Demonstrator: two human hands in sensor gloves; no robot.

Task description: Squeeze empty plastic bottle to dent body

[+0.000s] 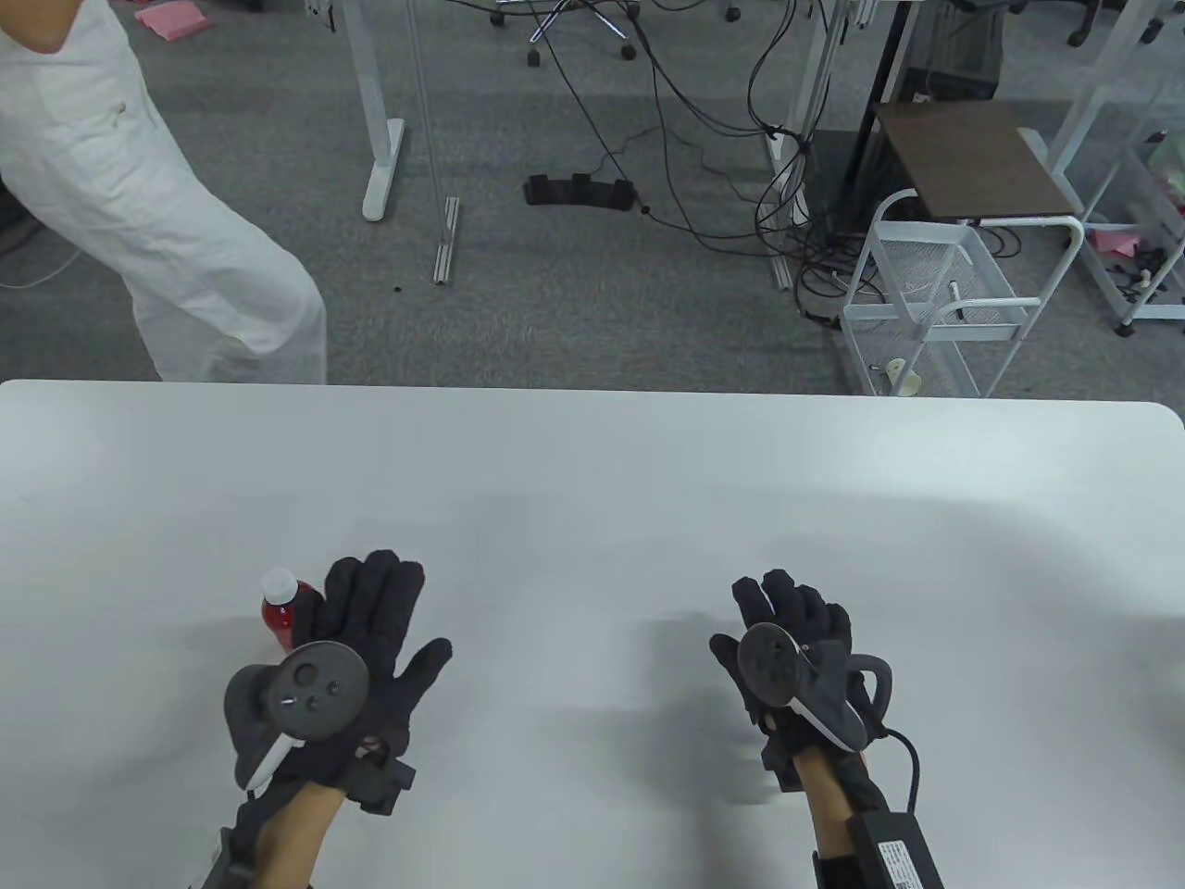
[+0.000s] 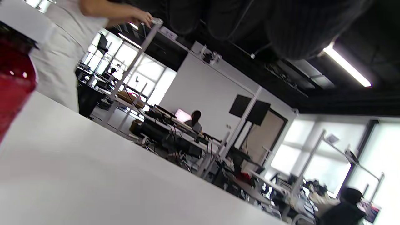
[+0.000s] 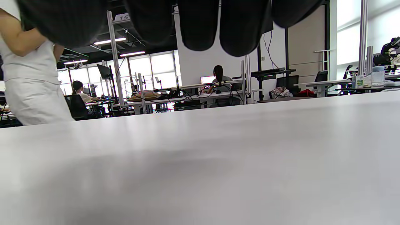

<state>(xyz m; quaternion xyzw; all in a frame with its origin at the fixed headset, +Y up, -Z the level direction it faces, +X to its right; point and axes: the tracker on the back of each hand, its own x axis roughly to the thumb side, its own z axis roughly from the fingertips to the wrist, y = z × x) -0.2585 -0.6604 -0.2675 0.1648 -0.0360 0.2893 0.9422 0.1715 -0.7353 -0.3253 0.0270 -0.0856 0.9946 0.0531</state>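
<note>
Red small bottle [image 1: 280, 608] stands upright just left of the flat, spread, empty left hand [image 1: 370, 630]; right hand [image 1: 787, 639] idle; careless grip likely tips it on desk [image 1: 592, 463].

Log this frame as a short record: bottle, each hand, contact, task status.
bottle: small red bottle with white cap, upright on the white table, left of the left hand
left hand: left hand flat, fingers spread, beside the bottle
contact: fingers next to the bottle; touch cannot be confirmed, no grip
right hand: right hand apart from the bottle, holding nothing
task status: squeeze not yet started; no dent visible
</note>
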